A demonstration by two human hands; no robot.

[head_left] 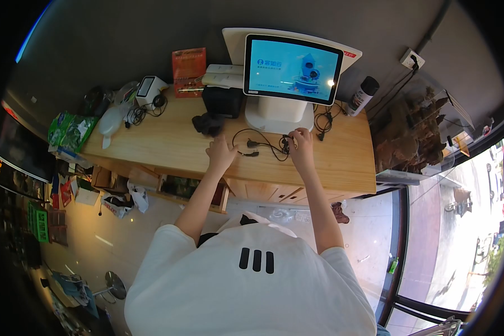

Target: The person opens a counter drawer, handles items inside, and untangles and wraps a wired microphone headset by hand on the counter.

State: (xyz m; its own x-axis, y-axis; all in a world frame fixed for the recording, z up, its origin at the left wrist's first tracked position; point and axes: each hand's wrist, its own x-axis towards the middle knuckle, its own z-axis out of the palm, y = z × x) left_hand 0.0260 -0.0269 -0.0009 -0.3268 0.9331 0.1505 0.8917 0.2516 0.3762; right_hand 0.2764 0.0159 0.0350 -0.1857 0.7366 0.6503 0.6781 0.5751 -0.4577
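Note:
On the wooden counter (341, 162), a thin black cable (270, 148) with small plugs lies in loose loops between my hands. My right hand (302, 147) pinches a bundled part of this cable in front of the monitor's white base (277, 117). To the left of the loops, my left hand (222, 153) is held over the counter with its fingers apart and nothing in it. Just beyond my left hand sits a crumpled dark cloth-like item (208, 124). The monitor (294, 70) stands upright with a lit blue screen.
A black box (222, 102), red card (189, 64), white scanner device (150, 91) and green bag (70, 131) stand along the back and left. A spray can (362, 96) is at right, near a glass tank (417, 134). Below the counter, a drawer (223, 197) is pulled out.

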